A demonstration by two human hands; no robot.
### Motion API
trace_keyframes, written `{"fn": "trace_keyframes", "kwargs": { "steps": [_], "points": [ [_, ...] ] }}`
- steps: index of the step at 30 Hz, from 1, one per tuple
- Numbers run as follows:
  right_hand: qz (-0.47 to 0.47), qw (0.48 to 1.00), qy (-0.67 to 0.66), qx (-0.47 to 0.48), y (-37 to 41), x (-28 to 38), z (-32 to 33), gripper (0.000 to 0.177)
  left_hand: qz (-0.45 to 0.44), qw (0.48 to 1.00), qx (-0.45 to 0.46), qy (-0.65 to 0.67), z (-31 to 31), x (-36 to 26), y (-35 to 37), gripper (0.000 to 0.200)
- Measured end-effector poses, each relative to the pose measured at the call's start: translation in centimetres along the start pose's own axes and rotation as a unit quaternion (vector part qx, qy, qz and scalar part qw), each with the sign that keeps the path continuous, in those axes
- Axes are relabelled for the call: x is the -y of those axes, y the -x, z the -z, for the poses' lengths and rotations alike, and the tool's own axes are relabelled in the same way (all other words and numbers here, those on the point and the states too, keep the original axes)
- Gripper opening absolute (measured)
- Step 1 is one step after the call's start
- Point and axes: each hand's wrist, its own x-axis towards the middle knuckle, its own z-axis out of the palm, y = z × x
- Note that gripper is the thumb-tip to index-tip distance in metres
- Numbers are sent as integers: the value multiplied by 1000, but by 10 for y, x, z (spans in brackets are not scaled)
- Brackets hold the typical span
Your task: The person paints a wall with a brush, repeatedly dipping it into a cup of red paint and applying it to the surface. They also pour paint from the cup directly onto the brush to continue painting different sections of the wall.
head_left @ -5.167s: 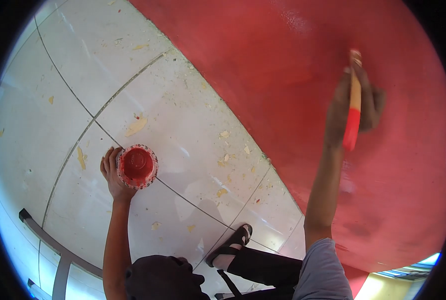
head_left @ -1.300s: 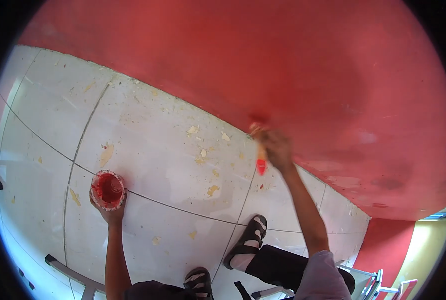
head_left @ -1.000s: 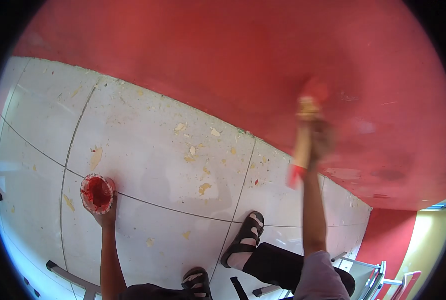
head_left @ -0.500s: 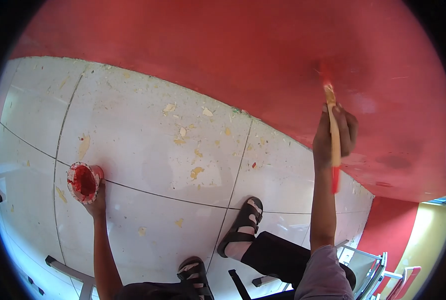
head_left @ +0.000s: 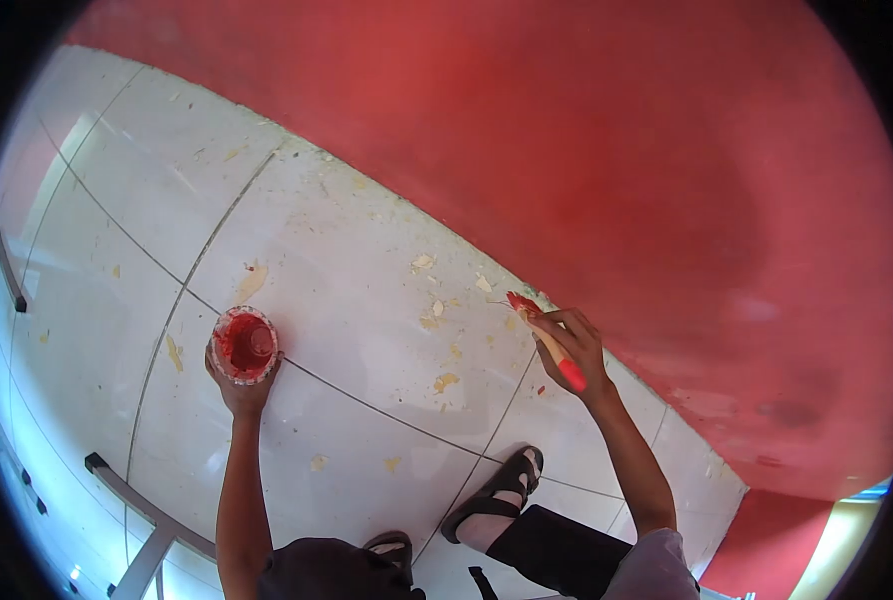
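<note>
Wrapped round a small paint tub point(head_left: 219, 362), my left hand point(head_left: 244, 395) holds it out over the floor on the left. Red paint coats the tub's inside and rim. My right hand point(head_left: 579, 352) grips a paintbrush point(head_left: 559, 358) by its wooden handle, which has a red end. Red paint covers the bristles, which point up and left, close to the lower edge of the red wall point(head_left: 587, 180). Whether the bristles touch the wall cannot be made out.
Pale flakes point(head_left: 447, 383) are scattered over the white tiled floor point(head_left: 367, 340). Sandalled feet point(head_left: 502, 495) stand below my hands. Metal furniture legs point(head_left: 157, 545) are at the lower left, and a yellow wall section point(head_left: 837, 550) is at the lower right.
My right hand with the paintbrush has moved left and down, from the wall's face to near its lower edge. The tub in my left hand has shifted right in view. The view has turned.
</note>
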Motion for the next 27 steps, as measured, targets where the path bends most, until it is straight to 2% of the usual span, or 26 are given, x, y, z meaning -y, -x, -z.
{"fn": "trace_keyframes", "kwargs": {
  "steps": [4, 6, 9, 13, 18, 20, 21, 22, 24, 27],
  "points": [
    [57, 997, -55, 13, -59, 39, 19, 33, -7, 999, -26, 31, 6, -7, -5, 94],
    [90, 994, -62, 23, -82, 61, 20, 31, 1, 997, -28, 65, 17, -15, -11, 88],
    [116, 988, -58, 82, -102, 84, 13, 37, 11, 995, -37, 88, 27, -24, -15, 78],
    [154, 985, -23, 79, -140, 105, 4, 25, 31, 995, -10, 89, 32, -21, -18, 68],
    [262, 962, 67, -31, -229, 107, 42, 27, 37, 996, 14, 76, 38, -23, -21, 69],
    [285, 937, 177, -101, -279, 115, 61, 33, 50, 995, 29, 76, 38, -22, -21, 68],
    [270, 943, 147, -126, -300, 127, 62, 34, 54, 995, 36, 75, 37, -22, -22, 67],
    [254, 948, 118, -151, -318, 136, 59, 34, 59, 995, 36, 79, 36, -21, -22, 67],
    [320, 910, 213, -158, -351, 139, 41, 33, 68, 994, 36, 84, 36, -21, -22, 66],
    [325, 898, 290, -64, -360, 103, -69, 26, 69, 994, 29, 85, 35, -20, -21, 65]
  ]
}}
